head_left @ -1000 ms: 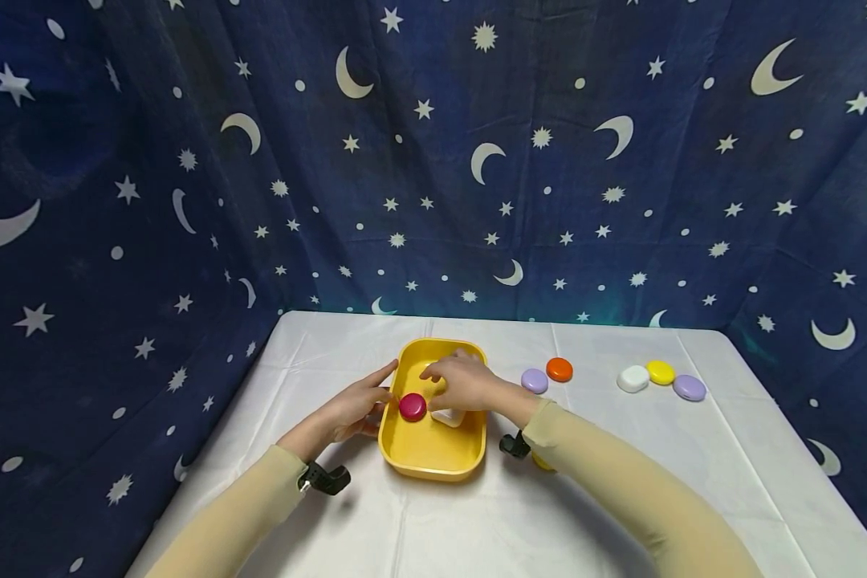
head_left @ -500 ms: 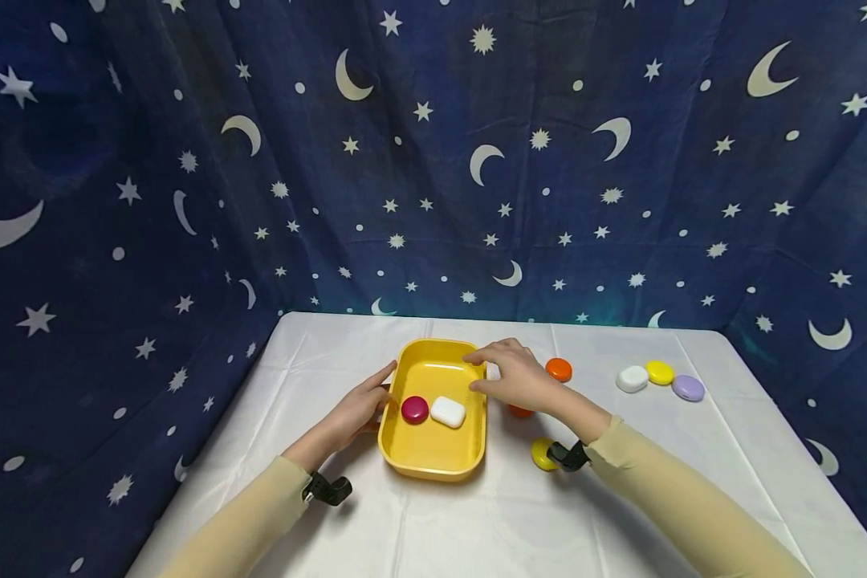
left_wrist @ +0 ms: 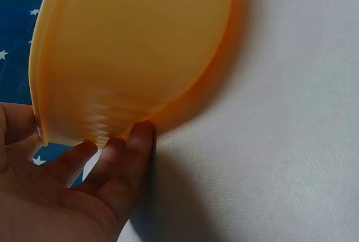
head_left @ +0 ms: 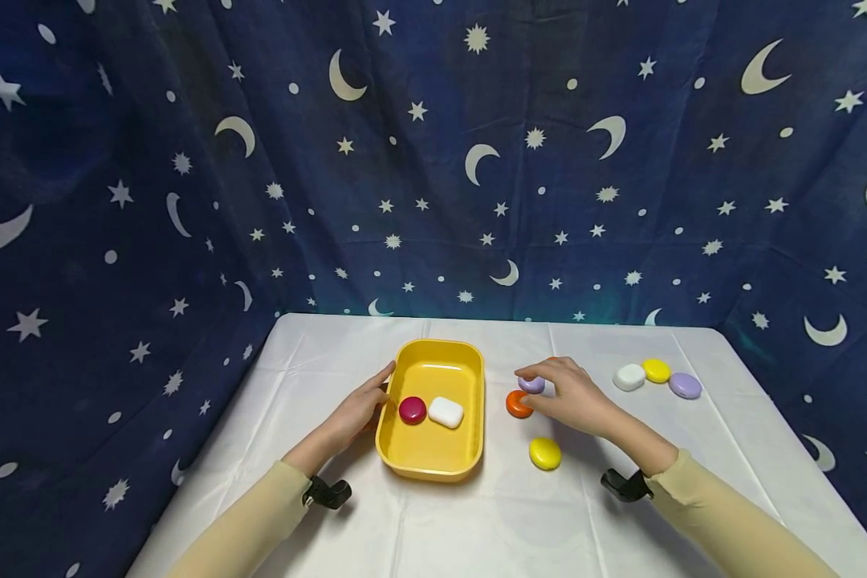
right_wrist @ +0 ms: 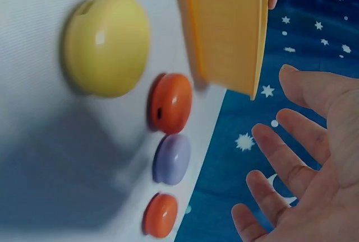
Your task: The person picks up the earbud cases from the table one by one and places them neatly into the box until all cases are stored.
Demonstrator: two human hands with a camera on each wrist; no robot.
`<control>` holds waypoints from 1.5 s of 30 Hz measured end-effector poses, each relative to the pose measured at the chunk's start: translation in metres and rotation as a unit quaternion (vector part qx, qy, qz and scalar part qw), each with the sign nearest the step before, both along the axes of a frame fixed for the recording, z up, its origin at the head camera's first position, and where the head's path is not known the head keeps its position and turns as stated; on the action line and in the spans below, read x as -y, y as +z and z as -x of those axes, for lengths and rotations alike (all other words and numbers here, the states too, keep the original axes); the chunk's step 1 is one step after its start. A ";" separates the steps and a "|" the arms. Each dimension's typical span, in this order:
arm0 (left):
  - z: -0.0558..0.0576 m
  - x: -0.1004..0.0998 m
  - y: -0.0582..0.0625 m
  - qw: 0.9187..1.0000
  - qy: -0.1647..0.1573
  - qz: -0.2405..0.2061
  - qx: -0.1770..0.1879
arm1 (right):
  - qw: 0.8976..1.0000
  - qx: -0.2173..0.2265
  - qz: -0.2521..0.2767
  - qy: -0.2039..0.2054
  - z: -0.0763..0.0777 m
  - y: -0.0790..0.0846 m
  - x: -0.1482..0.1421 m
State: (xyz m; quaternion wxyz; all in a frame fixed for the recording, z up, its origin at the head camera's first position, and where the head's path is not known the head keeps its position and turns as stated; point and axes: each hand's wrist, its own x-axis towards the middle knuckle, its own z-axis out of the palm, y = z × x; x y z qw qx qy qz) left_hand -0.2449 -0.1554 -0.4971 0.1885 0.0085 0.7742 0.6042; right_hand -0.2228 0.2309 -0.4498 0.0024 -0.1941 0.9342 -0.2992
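My left hand (head_left: 354, 413) grips the side of a yellow tray (head_left: 433, 474), thumb over the rim and fingers against the outer wall (left_wrist: 140, 40). Inside the tray lie a dark red round piece (head_left: 413, 410) and a white rounded-rectangular piece (head_left: 445, 412), apart from each other. My right hand (head_left: 574, 397) hovers with spread fingers over a lilac round piece (head_left: 531, 385) and an orange piece (head_left: 518, 404); nothing is between its fingers. Another orange piece (right_wrist: 161, 215) is mostly hidden behind this hand in the head view. A glossy yellow piece (head_left: 545, 453) lies nearer the front.
Farther right on the white-covered table (head_left: 477, 530) sit a white piece (head_left: 628, 377), a yellow piece (head_left: 656, 370) and a lilac piece (head_left: 685, 385). A dark blue cloth (head_left: 433, 160) with moons and stars hangs behind and at the sides.
My right hand has left the tray and moved right to the lilac and orange pieces. The white piece in the tray has come into full view. My left hand stays at the tray.
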 end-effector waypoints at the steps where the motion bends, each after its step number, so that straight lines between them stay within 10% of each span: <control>1: 0.000 0.000 0.000 1.000 0.000 0.001 -0.001 | 1.000 -0.003 -0.001 -0.001 -0.002 -0.001 -0.004; 23: -0.001 0.004 -0.006 0.999 -0.007 -0.035 -0.013 | 0.999 0.017 -0.035 -0.003 -0.044 -0.029 -0.043; 45: 0.002 0.004 -0.007 0.999 -0.014 -0.048 0.005 | 0.995 0.070 -0.066 -0.003 -0.046 -0.053 -0.032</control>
